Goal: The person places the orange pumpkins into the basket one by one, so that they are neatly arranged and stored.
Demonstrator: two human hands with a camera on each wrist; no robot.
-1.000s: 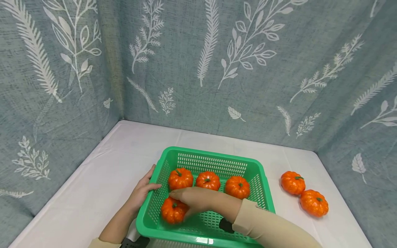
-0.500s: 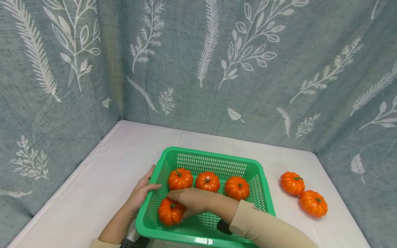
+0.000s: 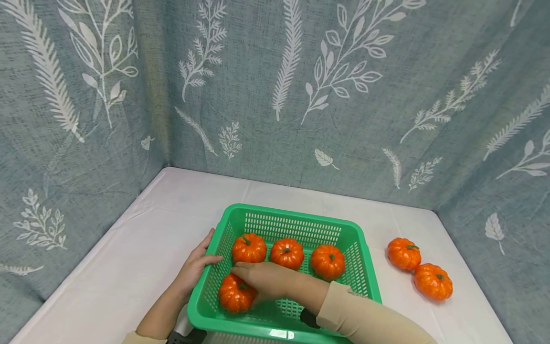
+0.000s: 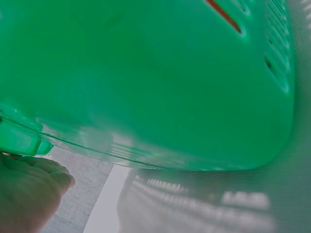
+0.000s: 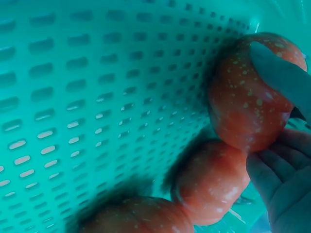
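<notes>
A green plastic basket holds several glossy orange mini pumpkins. My right hand grips the pumpkin in the near left corner, with its fingers over the far side and thumb on the near side. In the right wrist view, thumb and fingers curve around that pumpkin, and another pumpkin sits right against it. My left hand holds the basket's left rim, thumb over the edge and fingers along the outside. The left wrist view is mostly filled by the basket wall, with the hand at lower left.
Along the far side of the basket lie three pumpkins: one at left, one in the middle, one at right. Two more pumpkins, one behind and one in front, sit on the white table. Patterned curtains surround it.
My right hand has shifted the near-left pumpkin slightly left, toward the basket's left wall, and then stayed nearly still. The left hand keeps its place on the rim.
</notes>
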